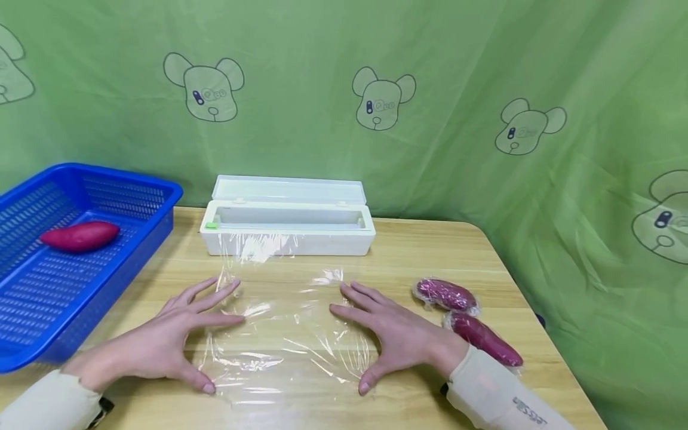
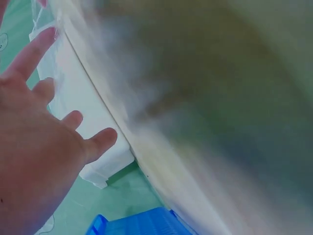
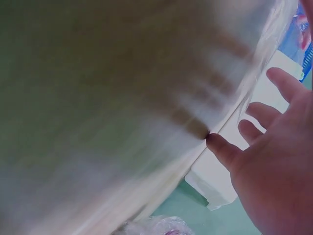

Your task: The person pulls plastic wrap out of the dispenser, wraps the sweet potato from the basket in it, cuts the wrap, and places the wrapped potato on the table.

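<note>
A clear sheet of plastic wrap (image 1: 290, 340) lies wrinkled on the wooden table, stretching back to the white wrap dispenser box (image 1: 290, 243), whose lid stands raised. On the sheet's left edge rests my left hand (image 1: 172, 334), fingers spread and fairly straight. My right hand (image 1: 395, 328) is spread on the opposite edge, its fingertips touching the film. Neither hand grips anything. In the right wrist view the thumb and fingers of the right hand (image 3: 269, 156) are extended. The left wrist view likewise shows the left hand (image 2: 44, 132) with fingers apart.
To the left, a blue plastic basket (image 1: 120, 263) holds a purple-red sweet potato (image 1: 80, 236). Two film-wrapped sweet potatoes, one behind (image 1: 447, 295) and one in front (image 1: 486, 340), lie beside my right forearm. A green curtain (image 1: 301, 131) hangs behind the table.
</note>
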`<state>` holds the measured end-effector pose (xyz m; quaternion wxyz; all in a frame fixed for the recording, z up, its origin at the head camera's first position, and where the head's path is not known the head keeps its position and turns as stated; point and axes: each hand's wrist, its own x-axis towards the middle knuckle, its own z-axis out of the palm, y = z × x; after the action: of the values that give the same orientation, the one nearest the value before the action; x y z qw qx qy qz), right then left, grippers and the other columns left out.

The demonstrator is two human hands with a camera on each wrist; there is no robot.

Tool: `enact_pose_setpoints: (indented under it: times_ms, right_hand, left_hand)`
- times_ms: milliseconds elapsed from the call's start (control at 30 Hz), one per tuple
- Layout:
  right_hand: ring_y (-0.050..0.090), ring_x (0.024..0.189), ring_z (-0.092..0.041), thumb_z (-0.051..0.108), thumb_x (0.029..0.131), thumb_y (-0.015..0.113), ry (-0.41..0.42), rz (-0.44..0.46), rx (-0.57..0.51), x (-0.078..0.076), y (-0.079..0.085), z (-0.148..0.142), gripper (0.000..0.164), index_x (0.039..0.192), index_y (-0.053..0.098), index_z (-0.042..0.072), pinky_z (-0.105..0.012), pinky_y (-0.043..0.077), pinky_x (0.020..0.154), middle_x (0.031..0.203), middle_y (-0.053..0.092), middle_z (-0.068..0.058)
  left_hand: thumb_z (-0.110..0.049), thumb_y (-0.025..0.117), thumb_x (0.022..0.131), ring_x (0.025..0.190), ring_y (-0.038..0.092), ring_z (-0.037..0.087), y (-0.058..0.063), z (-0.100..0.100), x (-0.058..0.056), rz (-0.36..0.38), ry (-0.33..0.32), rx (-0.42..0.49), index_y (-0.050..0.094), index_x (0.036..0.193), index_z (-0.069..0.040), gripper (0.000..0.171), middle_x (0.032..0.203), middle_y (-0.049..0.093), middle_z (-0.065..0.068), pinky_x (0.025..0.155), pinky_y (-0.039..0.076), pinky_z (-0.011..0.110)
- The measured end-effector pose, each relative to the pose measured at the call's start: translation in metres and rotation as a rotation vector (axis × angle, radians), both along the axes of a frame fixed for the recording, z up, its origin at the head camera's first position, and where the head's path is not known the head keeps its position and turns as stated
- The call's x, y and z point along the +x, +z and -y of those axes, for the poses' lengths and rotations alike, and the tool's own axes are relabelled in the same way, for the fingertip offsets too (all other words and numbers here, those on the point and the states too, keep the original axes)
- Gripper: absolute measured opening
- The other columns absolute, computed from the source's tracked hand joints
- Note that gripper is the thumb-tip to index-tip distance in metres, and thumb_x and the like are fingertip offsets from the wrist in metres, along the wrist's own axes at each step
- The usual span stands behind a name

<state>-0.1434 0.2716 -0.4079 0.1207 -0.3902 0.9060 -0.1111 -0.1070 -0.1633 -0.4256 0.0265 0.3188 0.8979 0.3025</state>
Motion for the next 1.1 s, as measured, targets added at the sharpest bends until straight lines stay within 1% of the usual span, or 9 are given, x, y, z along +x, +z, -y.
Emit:
enact_pose_setpoints:
  times_ms: [200, 333, 433, 567, 667, 767, 933, 1033, 1100]
  right_hand:
    - [0.009, 0.170, -0.030, 0.081, 0.056, 0.088, -0.003, -0.026, -0.022, 0.003, 0.002, 0.000, 0.133, 0.168, 0.036, 0.031, -0.064, 0.029, 0.129, 0.184, 0.007, 0.000]
    - [0.013, 0.169, -0.029, 0.081, 0.057, 0.088, 0.012, -0.069, -0.062, 0.006, 0.005, 0.001, 0.131, 0.168, 0.037, 0.033, -0.064, 0.035, 0.126, 0.183, 0.010, -0.001]
    - [0.015, 0.169, -0.028, 0.078, 0.058, 0.089, -0.002, -0.078, -0.085, 0.008, 0.008, -0.001, 0.127, 0.166, 0.040, 0.034, -0.064, 0.039, 0.124, 0.183, 0.012, 0.000]
    - [0.019, 0.168, -0.028, 0.079, 0.060, 0.086, -0.029, -0.074, -0.090, 0.011, 0.010, -0.003, 0.116, 0.160, 0.051, 0.032, -0.065, 0.040, 0.123, 0.183, 0.015, 0.003]
    - [0.026, 0.166, -0.028, 0.081, 0.062, 0.083, -0.038, -0.093, -0.094, 0.012, 0.010, -0.006, 0.106, 0.152, 0.060, 0.030, -0.063, 0.042, 0.123, 0.181, 0.022, 0.004]
    - [0.032, 0.163, -0.028, 0.079, 0.065, 0.084, -0.043, -0.115, -0.101, 0.013, 0.011, -0.007, 0.097, 0.145, 0.066, 0.028, -0.061, 0.041, 0.124, 0.178, 0.030, 0.003]
    - [0.036, 0.162, -0.029, 0.075, 0.069, 0.087, -0.056, -0.116, -0.067, 0.015, 0.010, -0.011, 0.094, 0.147, 0.065, 0.028, -0.060, 0.038, 0.127, 0.176, 0.035, 0.000]
    - [0.037, 0.161, -0.031, 0.073, 0.069, 0.088, -0.056, -0.094, -0.044, 0.016, 0.007, -0.011, 0.095, 0.150, 0.063, 0.028, -0.059, 0.038, 0.127, 0.176, 0.035, -0.002]
    - [0.037, 0.161, -0.032, 0.072, 0.070, 0.088, -0.053, -0.081, -0.039, 0.016, 0.005, -0.011, 0.095, 0.150, 0.062, 0.028, -0.059, 0.039, 0.126, 0.176, 0.036, -0.003]
  left_hand:
    - [-0.075, 0.089, 0.065, 0.161, 0.014, 0.052, -0.003, 0.003, 0.004, -0.039, 0.020, 0.016, 0.067, 0.145, -0.037, 0.091, 0.181, 0.024, -0.006, 0.107, 0.017, 0.095]
    - [-0.073, 0.091, 0.066, 0.165, 0.009, 0.046, 0.004, 0.000, 0.007, -0.036, 0.035, 0.031, 0.069, 0.144, -0.033, 0.090, 0.181, 0.023, -0.006, 0.112, 0.012, 0.092]
    - [-0.072, 0.090, 0.069, 0.165, 0.011, 0.043, 0.011, -0.005, 0.009, -0.058, 0.039, 0.023, 0.070, 0.143, -0.026, 0.089, 0.180, 0.024, -0.007, 0.115, 0.012, 0.090]
    - [-0.069, 0.088, 0.075, 0.161, 0.020, 0.044, 0.013, -0.006, 0.012, -0.113, 0.039, 0.020, 0.072, 0.140, -0.025, 0.080, 0.179, 0.028, -0.010, 0.113, 0.016, 0.089]
    - [-0.065, 0.089, 0.078, 0.159, 0.024, 0.044, 0.012, -0.005, 0.014, -0.127, 0.040, 0.035, 0.074, 0.136, -0.029, 0.070, 0.177, 0.031, -0.011, 0.110, 0.018, 0.089]
    - [-0.062, 0.088, 0.081, 0.159, 0.027, 0.043, 0.013, -0.005, 0.015, -0.134, 0.047, 0.038, 0.076, 0.134, -0.030, 0.063, 0.175, 0.037, -0.010, 0.109, 0.020, 0.088]
    - [-0.058, 0.088, 0.084, 0.158, 0.030, 0.041, 0.013, -0.005, 0.013, -0.133, 0.071, 0.035, 0.078, 0.130, -0.029, 0.055, 0.172, 0.044, -0.004, 0.111, 0.022, 0.086]
    - [-0.056, 0.088, 0.084, 0.157, 0.031, 0.043, 0.013, -0.006, 0.011, -0.139, 0.085, 0.027, 0.079, 0.126, -0.030, 0.050, 0.171, 0.045, -0.002, 0.111, 0.023, 0.085]
    - [-0.055, 0.088, 0.084, 0.156, 0.032, 0.044, 0.014, -0.006, 0.009, -0.158, 0.094, 0.011, 0.079, 0.124, -0.031, 0.048, 0.172, 0.044, -0.002, 0.110, 0.024, 0.086]
